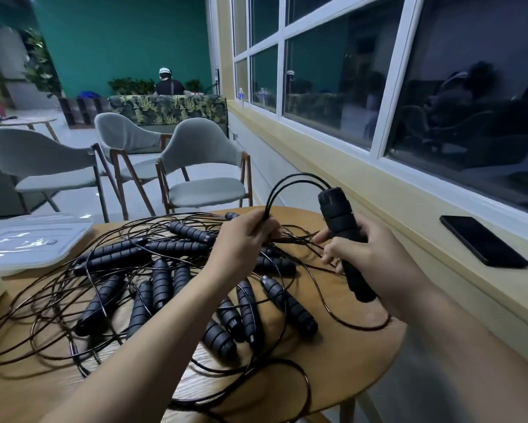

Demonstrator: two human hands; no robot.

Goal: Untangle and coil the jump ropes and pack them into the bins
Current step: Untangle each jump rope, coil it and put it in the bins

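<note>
A tangle of black jump ropes point(153, 279) with several ribbed foam handles lies across the round wooden table point(357, 370). My right hand point(369, 257) grips a pair of black handles point(340, 221) held upright above the pile. Two thin cords point(287, 184) arc from the handles' top over to my left hand point(244, 239), which pinches them in curled fingers just above the heap. More cord trails from both hands down into the tangle.
A clear plastic bin with lid point(34, 239) sits at the table's left edge. A black phone point(482, 241) lies on the yellow window ledge to the right. Three grey chairs point(201, 166) stand beyond the table; a person point(168, 83) sits far back.
</note>
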